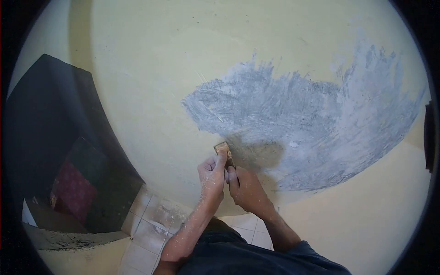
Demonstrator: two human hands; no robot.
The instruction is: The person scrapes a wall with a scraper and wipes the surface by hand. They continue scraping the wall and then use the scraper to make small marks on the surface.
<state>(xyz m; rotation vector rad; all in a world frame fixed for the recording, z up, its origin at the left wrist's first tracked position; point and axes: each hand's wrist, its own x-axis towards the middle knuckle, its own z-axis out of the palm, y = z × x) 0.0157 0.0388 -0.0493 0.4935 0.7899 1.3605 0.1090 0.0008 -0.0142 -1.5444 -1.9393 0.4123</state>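
Observation:
A small scraper, with a flat, pale-crusted end and a darker shaft, points up in front of the wall. My right hand is closed around its lower part. With the thumb pressed on the flat end, my left hand pinches the scraper from the other side; pale dust coats its fingers. Behind and above both hands is a rough grey-white patch on the cream wall. The hands cast a shadow onto the patch's lower edge. My fingers hide part of the scraper.
On the left, a dark opening in the wall shows a red patterned piece inside. Dusty floor tiles lie below. A dark object stands at the right edge of view.

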